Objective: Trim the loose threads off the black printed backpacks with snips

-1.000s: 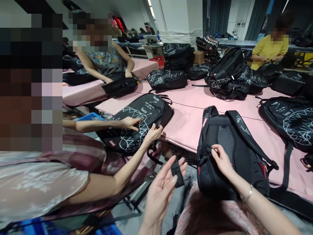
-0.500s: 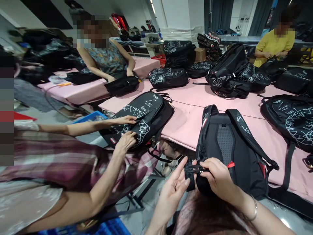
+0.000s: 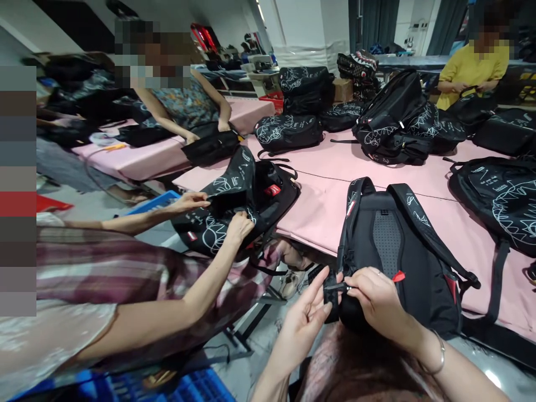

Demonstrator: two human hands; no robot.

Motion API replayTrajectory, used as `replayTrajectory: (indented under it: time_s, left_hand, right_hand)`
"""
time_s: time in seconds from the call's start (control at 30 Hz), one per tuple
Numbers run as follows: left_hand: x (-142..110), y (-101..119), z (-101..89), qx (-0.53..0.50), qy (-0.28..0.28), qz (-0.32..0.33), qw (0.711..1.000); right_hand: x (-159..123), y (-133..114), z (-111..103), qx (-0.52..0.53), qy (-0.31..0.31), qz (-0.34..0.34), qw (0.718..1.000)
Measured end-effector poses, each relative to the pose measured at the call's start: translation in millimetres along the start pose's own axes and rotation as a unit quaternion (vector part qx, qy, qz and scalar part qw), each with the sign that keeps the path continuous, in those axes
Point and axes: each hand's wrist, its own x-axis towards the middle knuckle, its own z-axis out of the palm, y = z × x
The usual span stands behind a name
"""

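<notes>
A black backpack [image 3: 364, 245] lies with its padded back panel up at the edge of the pink table. At its lower left corner, my left hand [image 3: 304, 321] holds a black strap [image 3: 330, 304] between thumb and fingers. My right hand [image 3: 372, 296] is closed in a pinch on a narrow black piece with small shiny spots [image 3: 347, 287], right against that strap. Whether this piece is a buckle part or a small tool I cannot make out. A red tab [image 3: 398, 276] shows just behind my right hand.
To the left, a co-worker's hands [image 3: 240, 226] work on an opened black backpack [image 3: 209, 223]. More patterned backpacks [image 3: 288, 131] stand across the pink table [image 3: 314, 206]. Two other people handle black bags farther back. Blue crates [image 3: 188, 385] stand on the floor.
My hands have shifted slightly right, and my right fingers have closed in nearer to the strap. The neighbouring co-worker has pulled open the front of their backpack.
</notes>
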Motion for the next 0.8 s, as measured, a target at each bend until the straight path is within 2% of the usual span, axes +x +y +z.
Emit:
replayTrajectory:
  time_s: [0.2,0.3,0.4,0.47,0.53,0.6,0.67,0.73,0.8]
  left_hand:
    - [-1,0,-4.6,-0.064,-0.05,0.003,0.997]
    - [1,-1,-5.4,-0.097,-0.067,0.005,0.993]
    - [4,-3,-1.8,-0.089,-0.086,0.0,0.992]
    - [7,-6,2.5,-0.044,-0.099,-0.011,0.994]
    - [10,-9,7.3,0.024,-0.096,-0.019,0.995]
    - [13,-11,11.3,0.101,-0.076,-0.013,0.992]
    - [15,-10,13.6,0.163,-0.034,0.026,0.986]
    - [16,-9,14.4,0.18,0.006,0.075,0.981]
    - [15,-8,14.3,0.154,0.033,0.091,0.983]
  right_hand:
    - [-11,8,-2,0.091,0.058,0.046,0.993]
    - [-20,12,-7,0.082,0.078,0.071,0.991]
    - [-22,10,-12,0.074,0.049,0.015,0.996]
    - [-18,4,-14,0.079,0.03,-0.03,0.996]
    - [-10,-3,-13,0.1,0.04,-0.027,0.994]
    - [0,-8,-8,0.145,0.065,0.04,0.986]
    - [9,-8,-1,0.203,0.084,0.138,0.966]
    - [15,-4,7,0.261,0.074,0.21,0.939]
    - [16,1,12,0.3,0.058,0.24,0.922]
